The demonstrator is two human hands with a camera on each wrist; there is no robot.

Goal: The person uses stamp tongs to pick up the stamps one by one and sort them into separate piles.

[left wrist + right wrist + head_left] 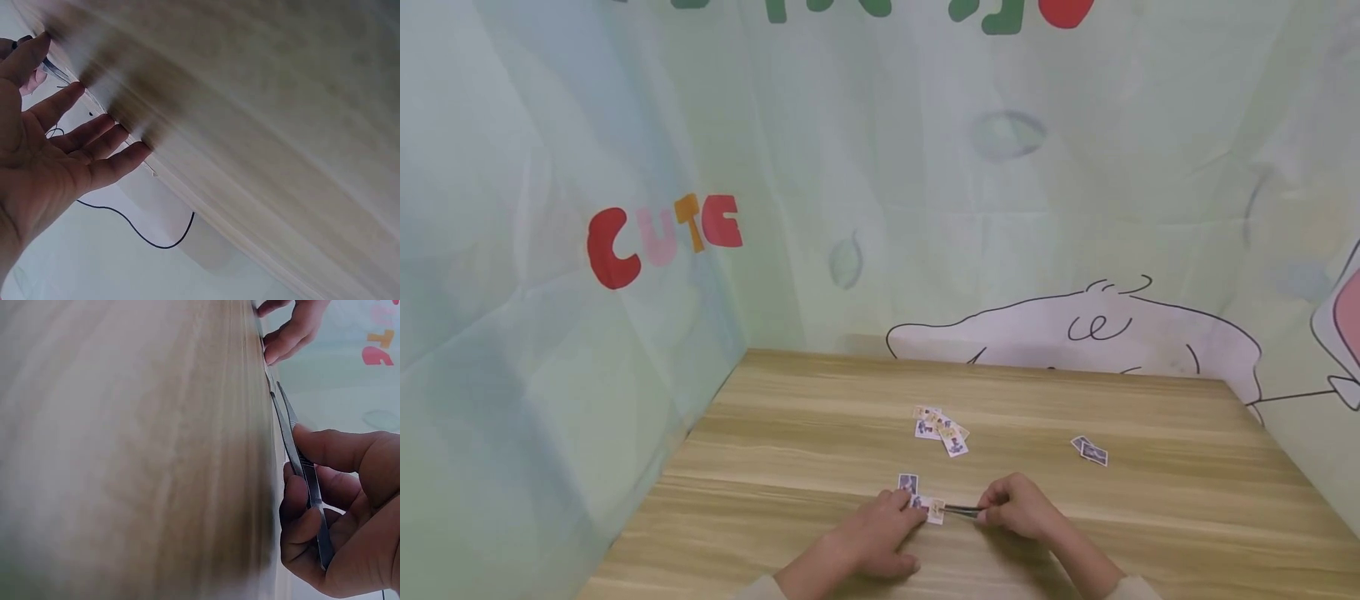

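Note:
My left hand (880, 535) rests its fingertips on small picture cards at the front of the table. One light card (937, 512) shows beyond the fingers on the right, and a dark-backed-looking card (908, 482) lies just above them. Part of both is covered by the fingers. In the left wrist view the fingers (100, 134) are spread and fairly straight, their tips down on the wood. Metal tweezers (287, 431) are gripped in my right hand (1017, 505), between thumb and fingers. Their tips stand slightly apart, right at the light card's right edge.
A loose, overlapping group of light picture cards (953, 442) lies farther back on the wood-grain table (820, 400). Two dark cards (1094, 453) overlap to the right. A printed cloth backdrop (925, 208) rises along the table's back and left edges.

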